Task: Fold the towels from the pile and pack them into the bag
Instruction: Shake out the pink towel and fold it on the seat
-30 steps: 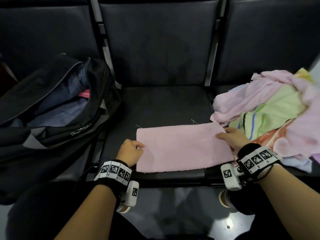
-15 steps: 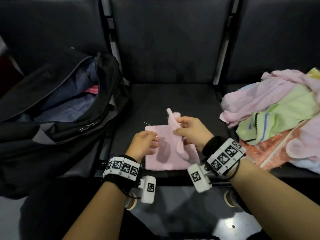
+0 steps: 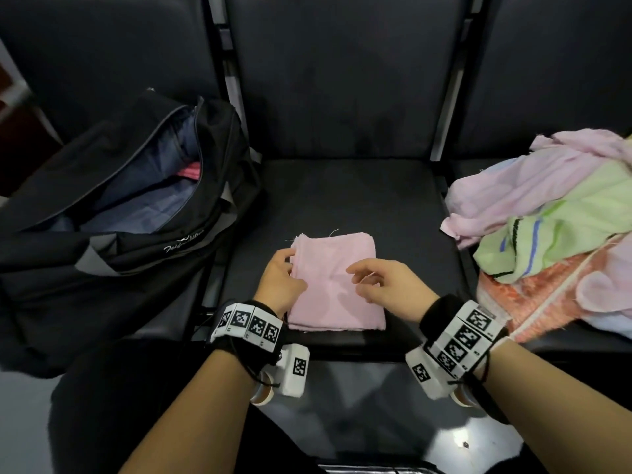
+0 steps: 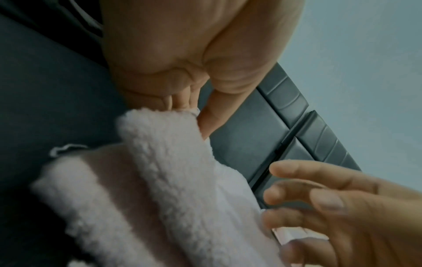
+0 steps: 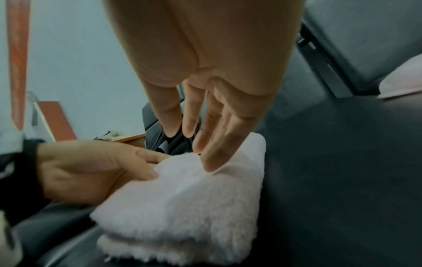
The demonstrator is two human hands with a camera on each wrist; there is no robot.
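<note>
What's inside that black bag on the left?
Through the open zip of the black bag you can see a bluish lining and a bit of pink-red fabric tucked deep inside. Everything lower down is hidden by the bag's sides.

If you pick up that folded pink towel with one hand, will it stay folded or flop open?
Probably floppy: the pink towel is soft, fuzzy cloth in loose layers. It looks light. The left hand pinches its edge, which may keep the layers together.

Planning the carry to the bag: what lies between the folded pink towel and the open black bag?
Only bare dark seat cushion and the seat gap, seen in the head view; the left hand grips the pink towel beside the black bag.
</note>
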